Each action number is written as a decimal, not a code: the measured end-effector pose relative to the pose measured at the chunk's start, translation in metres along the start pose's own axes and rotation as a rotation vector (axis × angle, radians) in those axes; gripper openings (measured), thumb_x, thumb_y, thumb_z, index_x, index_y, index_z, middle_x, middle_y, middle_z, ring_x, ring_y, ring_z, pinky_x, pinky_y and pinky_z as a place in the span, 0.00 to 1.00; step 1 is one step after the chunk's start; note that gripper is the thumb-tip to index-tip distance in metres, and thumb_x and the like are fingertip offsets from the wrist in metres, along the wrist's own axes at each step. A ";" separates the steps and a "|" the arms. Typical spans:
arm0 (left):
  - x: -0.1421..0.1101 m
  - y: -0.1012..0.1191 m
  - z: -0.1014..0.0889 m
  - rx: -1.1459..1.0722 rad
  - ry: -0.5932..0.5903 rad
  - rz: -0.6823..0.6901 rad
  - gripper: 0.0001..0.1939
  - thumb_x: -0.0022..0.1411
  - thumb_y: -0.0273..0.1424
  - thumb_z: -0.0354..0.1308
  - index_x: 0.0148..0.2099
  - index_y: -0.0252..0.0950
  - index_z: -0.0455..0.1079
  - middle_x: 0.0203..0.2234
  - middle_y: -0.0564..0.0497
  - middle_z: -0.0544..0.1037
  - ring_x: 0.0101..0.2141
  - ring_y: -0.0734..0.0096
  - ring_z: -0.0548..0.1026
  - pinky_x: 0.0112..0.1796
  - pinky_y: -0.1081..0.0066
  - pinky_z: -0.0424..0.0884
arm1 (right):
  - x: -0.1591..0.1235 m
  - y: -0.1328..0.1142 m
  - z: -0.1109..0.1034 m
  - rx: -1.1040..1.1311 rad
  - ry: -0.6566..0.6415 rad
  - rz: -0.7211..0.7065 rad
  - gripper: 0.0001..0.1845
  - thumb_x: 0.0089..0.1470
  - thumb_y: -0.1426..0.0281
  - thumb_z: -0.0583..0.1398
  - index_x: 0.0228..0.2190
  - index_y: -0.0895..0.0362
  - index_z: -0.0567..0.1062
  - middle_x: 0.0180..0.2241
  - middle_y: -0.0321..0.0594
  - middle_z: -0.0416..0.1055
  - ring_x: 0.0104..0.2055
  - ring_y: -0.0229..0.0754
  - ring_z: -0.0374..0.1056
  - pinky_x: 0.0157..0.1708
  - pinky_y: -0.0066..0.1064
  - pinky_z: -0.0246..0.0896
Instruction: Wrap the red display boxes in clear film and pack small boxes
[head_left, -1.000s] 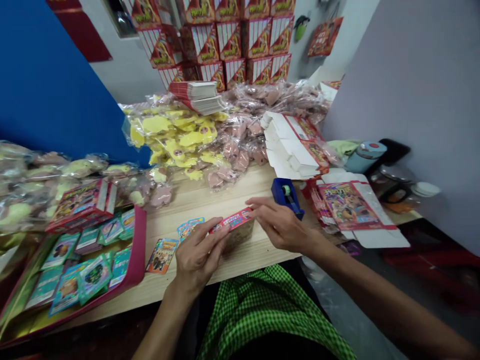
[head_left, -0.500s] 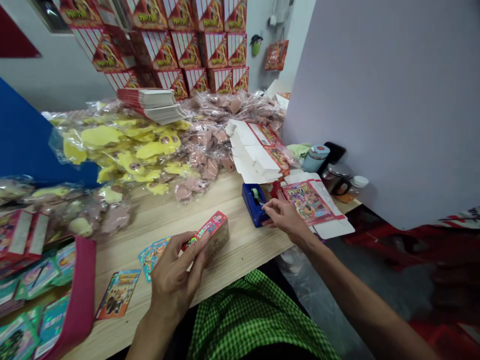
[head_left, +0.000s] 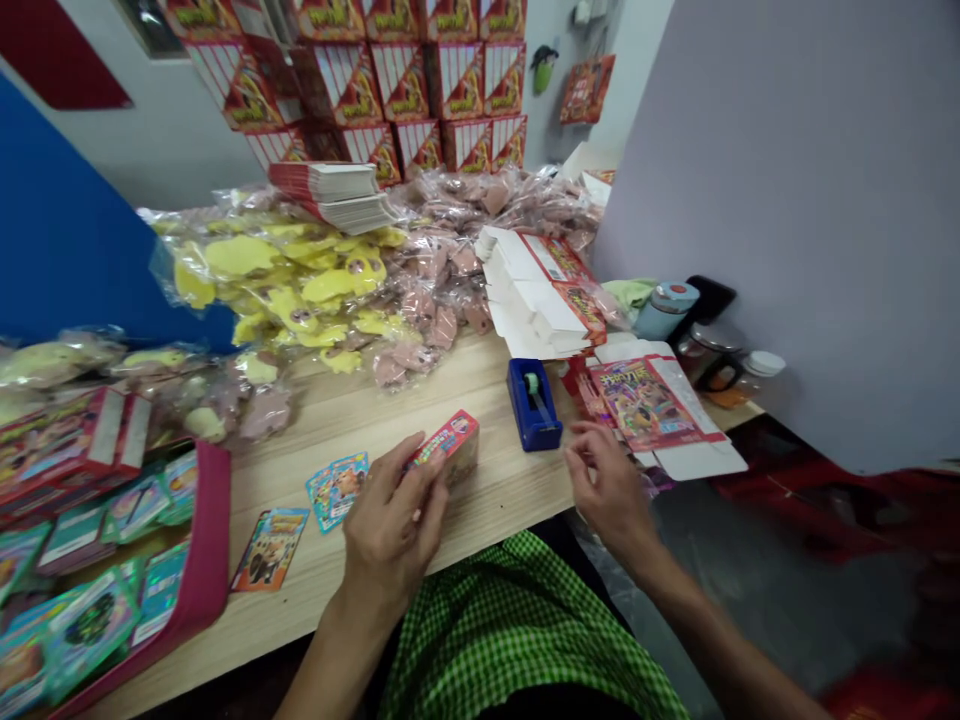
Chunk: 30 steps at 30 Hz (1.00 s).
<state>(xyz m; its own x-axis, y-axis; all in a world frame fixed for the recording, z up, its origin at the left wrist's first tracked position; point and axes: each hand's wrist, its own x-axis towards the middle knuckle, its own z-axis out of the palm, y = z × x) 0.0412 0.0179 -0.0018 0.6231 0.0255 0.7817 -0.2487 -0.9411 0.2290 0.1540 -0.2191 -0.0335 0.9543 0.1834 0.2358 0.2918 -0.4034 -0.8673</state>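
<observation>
My left hand (head_left: 401, 505) is closed around a small red printed box (head_left: 456, 440), its narrow red side facing up, near the table's front edge. To the right of the box stands a blue tape dispenser (head_left: 538, 432) with a roll of tape (head_left: 533, 385) in it. Just beside the dispenser, apart from it, my right hand (head_left: 606, 482) has its fingers curled together; whatever they may pinch is too small to see. Left of my left hand lie a fanned set of blue cards (head_left: 334, 490) and a separate orange-edged card pack (head_left: 271, 550).
A pink bin (head_left: 210, 530) of card packs sits at the left. Bagged yellow plush pieces (head_left: 262, 262) and bagged pinkish-brown ones (head_left: 442, 260) pile up behind. Flattened white-and-red cartons (head_left: 529, 310) and a printed carton sheet (head_left: 645, 405) lie right, near a blue-lidded cup (head_left: 665, 308).
My right hand has drawn away from the tape dispenser, down and toward me, its fingers more curled. The left hand keeps hold of the box. The camera view has turned slightly left.
</observation>
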 end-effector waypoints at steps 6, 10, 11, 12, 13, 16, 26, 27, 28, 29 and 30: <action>0.003 0.002 -0.001 -0.013 0.024 0.047 0.12 0.65 0.19 0.62 0.50 0.34 0.73 0.46 0.40 0.82 0.44 0.64 0.82 0.45 0.66 0.80 | -0.001 -0.070 0.015 0.386 -0.592 -0.071 0.11 0.64 0.65 0.56 0.41 0.56 0.76 0.22 0.32 0.68 0.22 0.36 0.62 0.23 0.28 0.57; 0.001 0.003 -0.003 -0.057 0.025 -0.004 0.15 0.65 0.20 0.62 0.53 0.34 0.70 0.45 0.41 0.83 0.44 0.65 0.83 0.44 0.69 0.80 | 0.014 -0.093 0.042 0.613 -0.800 0.041 0.42 0.59 0.64 0.59 0.70 0.63 0.54 0.21 0.29 0.70 0.20 0.35 0.62 0.23 0.27 0.59; 0.001 0.003 -0.003 -0.057 0.035 -0.032 0.16 0.65 0.21 0.62 0.54 0.34 0.68 0.45 0.42 0.83 0.43 0.65 0.83 0.44 0.69 0.80 | 0.017 -0.095 0.046 0.626 -0.811 0.068 0.46 0.58 0.64 0.60 0.71 0.65 0.50 0.20 0.28 0.70 0.19 0.35 0.62 0.22 0.27 0.59; 0.000 0.004 -0.003 -0.054 0.044 -0.056 0.17 0.66 0.22 0.62 0.55 0.34 0.67 0.44 0.42 0.83 0.43 0.66 0.83 0.43 0.70 0.80 | 0.019 -0.097 0.050 0.626 -0.816 0.096 0.48 0.58 0.64 0.60 0.72 0.66 0.48 0.20 0.28 0.71 0.18 0.35 0.62 0.21 0.27 0.59; 0.000 0.004 -0.004 -0.053 0.049 -0.069 0.18 0.66 0.22 0.62 0.56 0.34 0.66 0.44 0.43 0.83 0.42 0.66 0.83 0.43 0.70 0.80 | 0.021 -0.098 0.053 0.610 -0.812 0.123 0.48 0.57 0.64 0.60 0.71 0.67 0.47 0.19 0.28 0.71 0.17 0.35 0.62 0.21 0.26 0.59; 0.001 0.003 -0.004 -0.075 0.006 -0.038 0.18 0.67 0.22 0.61 0.57 0.35 0.67 0.44 0.43 0.82 0.42 0.66 0.82 0.43 0.69 0.79 | 0.021 -0.099 0.057 0.533 -0.783 0.187 0.48 0.55 0.67 0.59 0.71 0.69 0.47 0.18 0.28 0.70 0.16 0.35 0.62 0.19 0.25 0.59; 0.026 -0.003 -0.016 -0.354 -0.217 -0.212 0.09 0.65 0.25 0.62 0.47 0.35 0.75 0.39 0.46 0.80 0.37 0.68 0.79 0.36 0.71 0.76 | 0.009 -0.092 0.063 0.707 -0.666 0.239 0.57 0.51 0.65 0.61 0.71 0.67 0.38 0.20 0.27 0.70 0.20 0.37 0.63 0.22 0.26 0.58; 0.031 -0.004 -0.017 -0.371 -0.246 -0.263 0.06 0.64 0.27 0.63 0.45 0.36 0.75 0.38 0.47 0.80 0.36 0.68 0.78 0.36 0.70 0.75 | 0.008 -0.091 0.065 0.712 -0.648 0.235 0.57 0.51 0.65 0.61 0.71 0.67 0.38 0.20 0.27 0.70 0.20 0.37 0.63 0.22 0.26 0.58; 0.036 -0.006 -0.017 -0.376 -0.272 -0.314 0.04 0.64 0.29 0.64 0.42 0.36 0.75 0.36 0.48 0.80 0.35 0.68 0.78 0.35 0.70 0.74 | 0.007 -0.090 0.068 0.712 -0.631 0.229 0.56 0.51 0.65 0.61 0.71 0.67 0.38 0.20 0.28 0.70 0.20 0.38 0.64 0.23 0.27 0.58; 0.040 -0.007 -0.017 -0.376 -0.301 -0.358 0.04 0.63 0.31 0.64 0.39 0.36 0.75 0.34 0.49 0.80 0.33 0.69 0.77 0.35 0.70 0.73 | 0.006 -0.089 0.071 0.710 -0.615 0.222 0.56 0.52 0.64 0.61 0.71 0.67 0.38 0.20 0.28 0.70 0.20 0.38 0.64 0.23 0.27 0.58; 0.045 -0.008 -0.016 -0.372 -0.334 -0.392 0.04 0.63 0.31 0.64 0.37 0.37 0.74 0.31 0.51 0.79 0.31 0.69 0.76 0.34 0.71 0.72 | 0.005 -0.088 0.074 0.707 -0.601 0.215 0.55 0.53 0.64 0.61 0.71 0.67 0.38 0.20 0.29 0.70 0.21 0.38 0.64 0.23 0.28 0.59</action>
<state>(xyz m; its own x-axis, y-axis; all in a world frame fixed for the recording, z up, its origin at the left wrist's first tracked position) 0.0591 0.0323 0.0406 0.9028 0.1819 0.3896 -0.1586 -0.7013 0.6950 0.1288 -0.1164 0.0119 0.7332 0.6779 -0.0539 -0.1801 0.1171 -0.9767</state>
